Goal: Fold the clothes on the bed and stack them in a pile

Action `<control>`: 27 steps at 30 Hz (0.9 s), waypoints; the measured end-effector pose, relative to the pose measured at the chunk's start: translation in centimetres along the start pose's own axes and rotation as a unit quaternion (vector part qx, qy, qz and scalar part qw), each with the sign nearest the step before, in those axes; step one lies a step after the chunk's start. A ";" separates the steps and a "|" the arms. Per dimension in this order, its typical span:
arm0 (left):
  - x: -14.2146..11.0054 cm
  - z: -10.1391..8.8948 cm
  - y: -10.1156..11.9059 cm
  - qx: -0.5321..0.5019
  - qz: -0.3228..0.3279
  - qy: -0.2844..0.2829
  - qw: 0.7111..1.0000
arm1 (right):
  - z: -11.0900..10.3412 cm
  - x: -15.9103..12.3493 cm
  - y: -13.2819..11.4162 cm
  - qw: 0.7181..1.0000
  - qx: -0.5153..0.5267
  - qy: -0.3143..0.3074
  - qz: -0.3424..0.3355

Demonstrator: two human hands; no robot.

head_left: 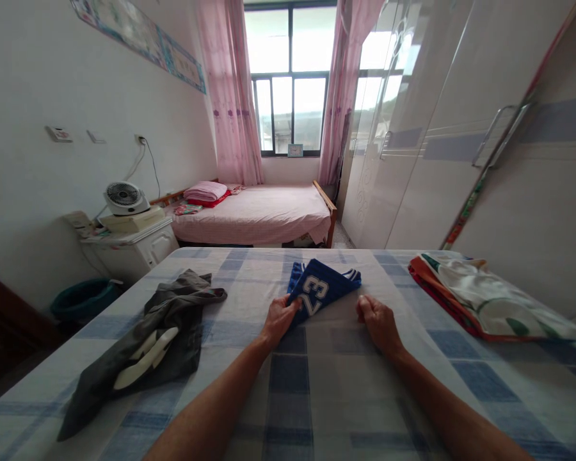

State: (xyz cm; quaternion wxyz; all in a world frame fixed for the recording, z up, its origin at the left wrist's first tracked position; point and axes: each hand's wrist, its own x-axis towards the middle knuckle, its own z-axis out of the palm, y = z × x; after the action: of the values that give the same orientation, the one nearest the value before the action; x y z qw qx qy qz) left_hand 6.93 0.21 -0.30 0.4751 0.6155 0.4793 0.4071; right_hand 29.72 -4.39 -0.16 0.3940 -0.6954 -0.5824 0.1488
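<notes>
A blue sports jersey (324,288) with a white "23" lies folded into a rough triangle near the far edge of the checked bedsheet. My left hand (281,317) pinches its lower left corner between thumb and fingers. Just to the right of the jersey, my right hand (378,323) is curled into a loose fist, apart from the cloth, and nothing shows in it. A crumpled dark grey garment (173,326) with a cream print is spread to the left of my left arm.
A folded white, green and red-orange cloth (489,294) rests at the right of the bed. Beyond are a smaller pink bed (264,211), a nightstand (139,243) with a fan (125,198), a teal bin (84,298) and a glossy white wardrobe (441,128).
</notes>
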 end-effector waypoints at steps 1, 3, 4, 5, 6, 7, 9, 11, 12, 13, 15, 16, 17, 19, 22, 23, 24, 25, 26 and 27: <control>0.1 0.0 -0.1 -0.017 -0.001 -0.001 1.000 | 0.3 -0.4 -0.6 0.999 0.004 -0.036 -0.015; -0.2 0.3 -0.1 0.023 0.041 0.004 0.999 | 1.0 -1.3 -1.8 0.994 0.032 -0.090 -0.053; -0.5 0.6 0.0 0.063 0.074 0.013 0.995 | 1.4 -1.6 -2.4 0.989 0.064 -0.117 -0.069; -1.0 0.9 0.2 0.112 0.114 0.021 0.987 | 1.7 -1.9 -2.9 0.981 0.105 -0.142 -0.081; -1.5 1.3 0.4 0.165 0.162 0.017 0.973 | 2.0 -2.2 -3.3 0.972 0.145 -0.164 -0.088; -1.9 1.7 0.6 0.214 0.214 -0.001 0.953 | 2.2 -2.4 -3.7 0.963 0.176 -0.182 -0.091; -2.7 2.3 0.8 0.280 0.313 -0.059 0.906 | 2.4 -2.8 -4.0 0.953 0.207 -0.205 -0.088; -3.1 2.6 0.8 0.305 0.387 -0.106 0.864 | 2.5 -3.1 -3.8 0.956 0.217 -0.191 -0.048; -3.1 2.7 0.7 0.304 0.410 -0.116 0.852 | 2.5 -3.2 -3.5 0.960 0.226 -0.168 -0.013; -3.0 2.7 0.6 0.297 0.422 -0.119 0.848 | 2.6 -3.3 -3.1 0.962 0.235 -0.138 0.022; -2.7 2.5 0.4 0.268 0.423 -0.111 0.858 | 2.7 -3.4 -2.4 0.963 0.254 -0.065 0.070; -2.5 2.4 0.3 0.249 0.415 -0.099 0.869 | 2.7 -3.4 -2.1 0.959 0.271 -0.033 0.079; -2.3 2.2 0.1 0.230 0.405 -0.083 0.881 | 2.5 -3.3 -2.0 0.952 0.294 -0.007 0.081; -1.9 1.9 0.0 0.198 0.382 -0.051 0.902 | 1.8 -3.0 -2.3 0.932 0.350 0.028 0.090; -1.5 1.5 -0.2 0.172 0.342 -0.018 0.924 | -0.7 -2.1 -3.7 0.900 0.413 0.057 0.131; -1.4 1.5 -0.2 0.170 0.329 -0.013 0.929 | -1.7 -1.7 -4.2 0.887 0.435 0.061 0.144; -1.3 1.5 -0.2 0.171 0.319 -0.011 0.932 | -2.9 -1.2 -4.5 0.869 0.465 0.063 0.156; -1.3 1.5 -0.3 0.174 0.312 -0.012 0.934 | -4.0 -0.7 -4.8 0.851 0.496 0.061 0.164; -1.2 1.5 -0.3 0.178 0.308 -0.015 0.934 | -5.1 0.0 -5.0 0.833 0.524 0.054 0.167; -1.2 1.6 -0.3 0.182 0.306 -0.017 0.934 | -6.1 0.9 -5.0 0.820 0.545 0.045 0.168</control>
State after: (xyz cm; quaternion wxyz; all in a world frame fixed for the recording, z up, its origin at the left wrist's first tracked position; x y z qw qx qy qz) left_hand 8.12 -1.26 -0.99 0.2156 0.8151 0.3253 0.4281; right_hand 30.56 -5.84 7.66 0.7036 -0.4600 -0.2614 0.4744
